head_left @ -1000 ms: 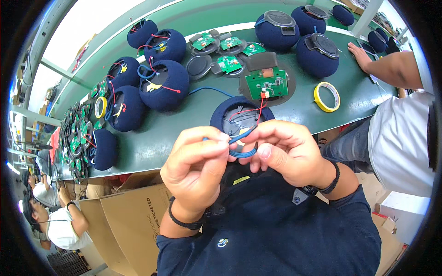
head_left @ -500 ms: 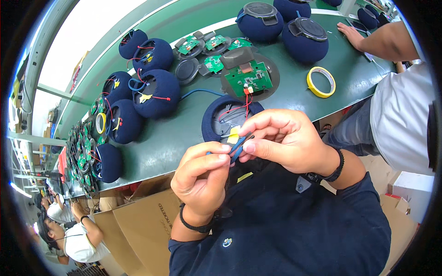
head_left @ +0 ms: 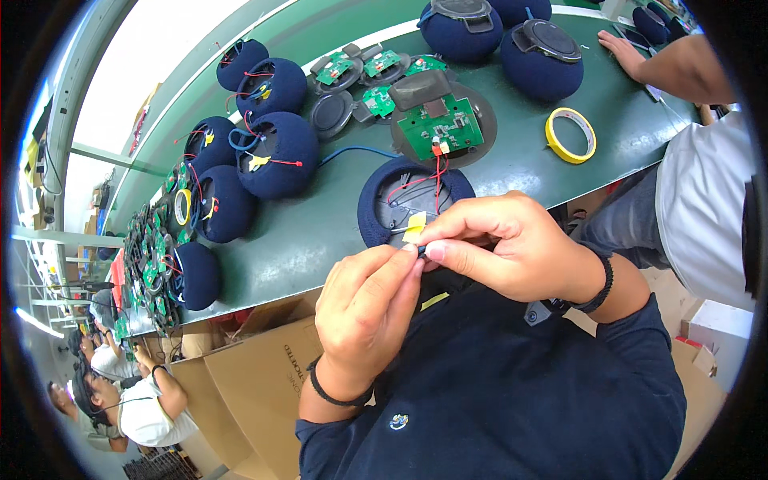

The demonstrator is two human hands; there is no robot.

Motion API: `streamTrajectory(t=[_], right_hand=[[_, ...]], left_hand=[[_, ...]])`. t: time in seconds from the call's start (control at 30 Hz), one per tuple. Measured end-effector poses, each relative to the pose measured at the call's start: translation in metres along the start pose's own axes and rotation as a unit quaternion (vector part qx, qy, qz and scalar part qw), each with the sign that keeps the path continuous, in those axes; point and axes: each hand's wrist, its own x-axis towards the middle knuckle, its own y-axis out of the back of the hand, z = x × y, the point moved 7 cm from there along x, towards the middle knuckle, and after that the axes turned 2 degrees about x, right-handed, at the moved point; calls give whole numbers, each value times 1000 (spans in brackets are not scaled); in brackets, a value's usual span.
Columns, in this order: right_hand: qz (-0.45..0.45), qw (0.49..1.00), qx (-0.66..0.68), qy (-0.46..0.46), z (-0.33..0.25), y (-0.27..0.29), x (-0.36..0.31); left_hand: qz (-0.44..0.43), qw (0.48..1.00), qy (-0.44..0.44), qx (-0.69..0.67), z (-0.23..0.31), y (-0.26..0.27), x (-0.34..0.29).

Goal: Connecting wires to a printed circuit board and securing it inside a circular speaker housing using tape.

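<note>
My left hand [head_left: 364,308] and my right hand [head_left: 516,248] meet fingertip to fingertip, both closed in a pinch on a dark blue cord [head_left: 422,251]. Only a short bit of the cord shows; fingers cover the rest. Just beyond them sits an open round navy fabric-covered shell [head_left: 371,210], its hollow side facing up. A yellow tape tab [head_left: 415,227] sticks up from it beside my right fingertips. Red wires [head_left: 438,186] run from inside the shell to a green circuit board [head_left: 460,122] on a dark round base behind it.
A yellow tape roll [head_left: 551,141] lies at the right. More navy shells [head_left: 280,156] stand at the left, near piled circuit boards [head_left: 148,260]. Capped navy balls [head_left: 541,70] stand at the back. Another person's hand [head_left: 622,54] rests on the green table [head_left: 320,240]. Below is a cardboard box [head_left: 256,384].
My hands have drawn together, and the left fingers are more tightly bunched. The cord's loops, seen between them before, are now mostly covered. The view has shifted slightly.
</note>
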Motion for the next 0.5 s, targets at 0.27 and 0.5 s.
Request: streamTrajectory(t=[0.27, 0.5], right_hand=[[19, 994, -87, 65, -5, 5, 3], [-17, 983, -143, 117, -5, 11, 2]], left_hand=[[-22, 997, 67, 13, 3, -5, 7], [-54, 987, 151, -1, 6, -10, 9]])
